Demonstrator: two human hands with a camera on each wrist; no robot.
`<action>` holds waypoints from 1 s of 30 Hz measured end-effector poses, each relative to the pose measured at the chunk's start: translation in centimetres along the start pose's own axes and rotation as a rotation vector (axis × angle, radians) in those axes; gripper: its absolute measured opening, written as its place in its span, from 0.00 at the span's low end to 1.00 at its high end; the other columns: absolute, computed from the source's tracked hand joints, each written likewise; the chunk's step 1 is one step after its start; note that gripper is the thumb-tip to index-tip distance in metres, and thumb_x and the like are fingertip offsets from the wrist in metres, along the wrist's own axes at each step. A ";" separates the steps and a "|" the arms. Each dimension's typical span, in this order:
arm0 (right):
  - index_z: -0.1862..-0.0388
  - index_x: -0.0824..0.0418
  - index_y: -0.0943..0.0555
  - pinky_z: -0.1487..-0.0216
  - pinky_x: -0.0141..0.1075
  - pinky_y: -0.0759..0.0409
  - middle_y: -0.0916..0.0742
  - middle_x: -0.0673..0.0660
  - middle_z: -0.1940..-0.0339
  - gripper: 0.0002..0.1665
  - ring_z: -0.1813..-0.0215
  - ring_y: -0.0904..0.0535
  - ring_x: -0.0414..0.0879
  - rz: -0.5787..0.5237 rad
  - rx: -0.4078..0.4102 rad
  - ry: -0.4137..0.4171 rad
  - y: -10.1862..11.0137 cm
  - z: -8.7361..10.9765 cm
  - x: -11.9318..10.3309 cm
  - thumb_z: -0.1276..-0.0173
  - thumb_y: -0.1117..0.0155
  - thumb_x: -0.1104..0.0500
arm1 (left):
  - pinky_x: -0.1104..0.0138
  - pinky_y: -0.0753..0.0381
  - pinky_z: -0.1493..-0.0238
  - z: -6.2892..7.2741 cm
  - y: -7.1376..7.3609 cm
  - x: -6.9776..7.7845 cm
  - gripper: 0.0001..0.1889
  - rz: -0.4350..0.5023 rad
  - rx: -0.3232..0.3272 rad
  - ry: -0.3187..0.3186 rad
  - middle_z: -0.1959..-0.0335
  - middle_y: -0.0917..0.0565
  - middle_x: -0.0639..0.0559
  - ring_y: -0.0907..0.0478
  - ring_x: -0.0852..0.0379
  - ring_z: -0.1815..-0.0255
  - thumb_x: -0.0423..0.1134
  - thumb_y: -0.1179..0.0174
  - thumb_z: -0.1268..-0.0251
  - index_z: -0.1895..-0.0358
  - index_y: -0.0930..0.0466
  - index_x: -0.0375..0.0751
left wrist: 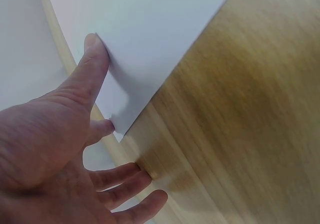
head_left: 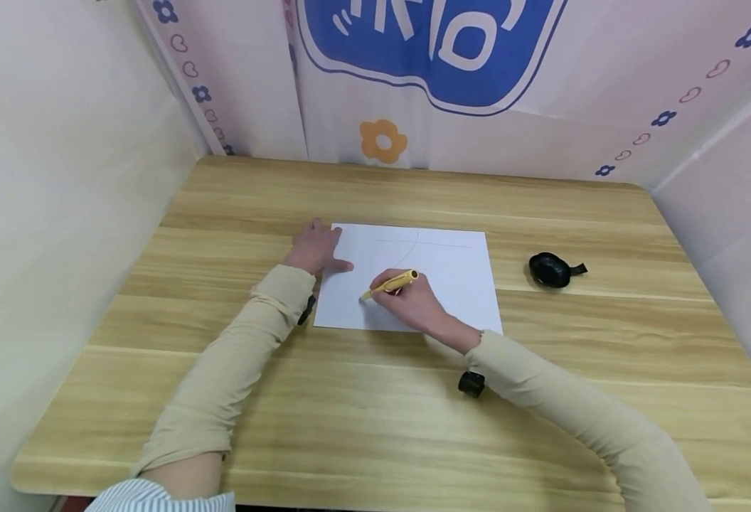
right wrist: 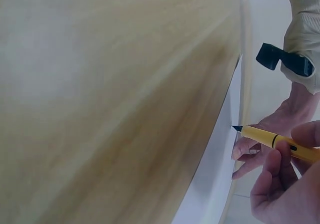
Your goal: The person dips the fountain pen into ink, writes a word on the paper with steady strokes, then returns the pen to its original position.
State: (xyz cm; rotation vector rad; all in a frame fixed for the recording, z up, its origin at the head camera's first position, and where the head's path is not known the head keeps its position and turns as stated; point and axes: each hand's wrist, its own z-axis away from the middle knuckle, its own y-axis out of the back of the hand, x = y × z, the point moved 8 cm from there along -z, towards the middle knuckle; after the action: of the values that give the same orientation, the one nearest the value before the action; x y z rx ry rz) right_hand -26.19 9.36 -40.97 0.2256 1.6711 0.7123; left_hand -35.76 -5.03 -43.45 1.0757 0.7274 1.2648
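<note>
Fingers (right wrist: pixel 273 166) of the right hand (head_left: pixel 414 302) are curled around a yellow pen (head_left: pixel 396 283), pinched low on its body. Its dark tip is pointed down at white paper (head_left: pixel 455 284); whether the paper is touched by it cannot be told. The left hand (head_left: pixel 314 247) is spread out, with its thumb laid on the paper by the left edge. The pen is likely light, hard and smooth, so it is best held close to the tip, which could be hurt by a big push. The paper is probably thin and floppy and may be slid or creased, so it is best held flat near an edge. Thin lines (head_left: pixel 439 244) are seen near its far side. The paper is carried by a wooden bench (head_left: pixel 350 405). A small black thing (head_left: pixel 550 270) is set apart, to the right.
</note>
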 end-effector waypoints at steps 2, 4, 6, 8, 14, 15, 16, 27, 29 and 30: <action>0.66 0.63 0.15 0.74 0.26 0.32 0.14 0.57 0.70 0.07 0.76 0.30 0.37 0.002 -0.008 0.011 -0.3 0.1 -0.1 0.42 0.39 0.64 | 0.41 0.32 0.40 0.1 0.0 0.0 0.45 -0.002 0.008 -0.006 0.32 0.43 0.25 0.43 0.30 0.32 0.58 0.39 0.41 0.27 0.47 0.35; 0.66 0.63 0.15 0.75 0.26 0.32 0.14 0.57 0.70 0.07 0.76 0.30 0.37 0.003 -0.017 0.022 -0.5 0.2 -0.3 0.42 0.39 0.64 | 0.41 0.31 0.40 0.2 0.1 0.0 0.45 -0.005 0.013 -0.010 0.32 0.43 0.24 0.43 0.30 0.32 0.58 0.40 0.41 0.28 0.46 0.35; 0.66 0.62 0.15 0.75 0.26 0.31 0.14 0.57 0.70 0.07 0.76 0.30 0.37 0.005 -0.020 0.033 -0.6 0.2 -0.4 0.42 0.39 0.63 | 0.41 0.31 0.41 0.3 0.1 0.0 0.46 -0.007 0.014 -0.013 0.33 0.43 0.24 0.43 0.30 0.33 0.58 0.40 0.41 0.28 0.47 0.34; 0.66 0.62 0.15 0.75 0.27 0.31 0.13 0.57 0.69 0.08 0.76 0.30 0.37 0.005 -0.022 0.035 -0.7 0.2 -0.5 0.42 0.40 0.63 | 0.41 0.31 0.41 0.2 0.1 0.0 0.46 -0.003 0.010 -0.012 0.33 0.44 0.24 0.43 0.30 0.32 0.59 0.39 0.41 0.27 0.47 0.35; 0.64 0.62 0.15 0.75 0.27 0.30 0.13 0.57 0.68 0.07 0.76 0.28 0.38 -0.009 0.023 -0.017 0.6 -0.4 0.1 0.40 0.39 0.63 | 0.41 0.31 0.40 0.0 0.0 -0.1 0.46 -0.006 0.000 -0.014 0.32 0.45 0.24 0.44 0.29 0.32 0.59 0.39 0.41 0.27 0.47 0.35; 0.64 0.63 0.16 0.75 0.27 0.29 0.13 0.58 0.68 0.07 0.76 0.28 0.38 -0.017 0.043 -0.030 1.2 -0.7 0.2 0.40 0.39 0.63 | 0.41 0.31 0.41 0.0 0.0 -0.1 0.46 -0.006 0.001 -0.016 0.32 0.45 0.24 0.44 0.29 0.32 0.59 0.40 0.41 0.27 0.47 0.35; 0.63 0.63 0.16 0.75 0.28 0.29 0.13 0.59 0.68 0.08 0.75 0.27 0.39 -0.028 0.065 -0.042 1.9 -1.0 0.4 0.40 0.38 0.64 | 0.41 0.31 0.41 0.0 0.0 -0.1 0.46 -0.006 0.001 -0.020 0.32 0.45 0.23 0.44 0.29 0.32 0.58 0.40 0.41 0.27 0.48 0.35; 0.57 0.63 0.17 0.64 0.30 0.30 0.16 0.60 0.57 0.12 0.64 0.27 0.42 -0.034 0.267 -0.249 9.1 -4.3 5.0 0.36 0.41 0.59 | 0.41 0.32 0.40 0.4 0.2 0.0 0.46 0.004 -0.014 -0.024 0.31 0.47 0.23 0.46 0.30 0.31 0.57 0.40 0.40 0.26 0.50 0.35; 0.57 0.64 0.17 0.63 0.30 0.31 0.16 0.60 0.57 0.12 0.63 0.27 0.44 -0.025 0.270 -0.264 9.5 -4.6 5.6 0.36 0.42 0.60 | 0.40 0.33 0.39 0.4 0.1 0.1 0.46 0.012 -0.016 -0.025 0.31 0.48 0.23 0.46 0.29 0.31 0.57 0.40 0.40 0.26 0.50 0.34; 0.57 0.64 0.18 0.63 0.30 0.31 0.16 0.60 0.57 0.12 0.63 0.27 0.44 -0.014 0.269 -0.269 9.7 -4.7 5.8 0.35 0.42 0.59 | 0.40 0.34 0.39 0.4 0.1 0.1 0.46 0.017 -0.018 -0.024 0.31 0.48 0.23 0.47 0.29 0.31 0.57 0.40 0.40 0.26 0.50 0.34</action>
State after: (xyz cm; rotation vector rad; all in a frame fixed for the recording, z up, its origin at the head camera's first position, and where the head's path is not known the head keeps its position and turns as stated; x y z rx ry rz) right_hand -34.25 18.49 -40.01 0.4783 1.5042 0.4233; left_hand -35.46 -5.02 -43.19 1.0833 0.6889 1.2684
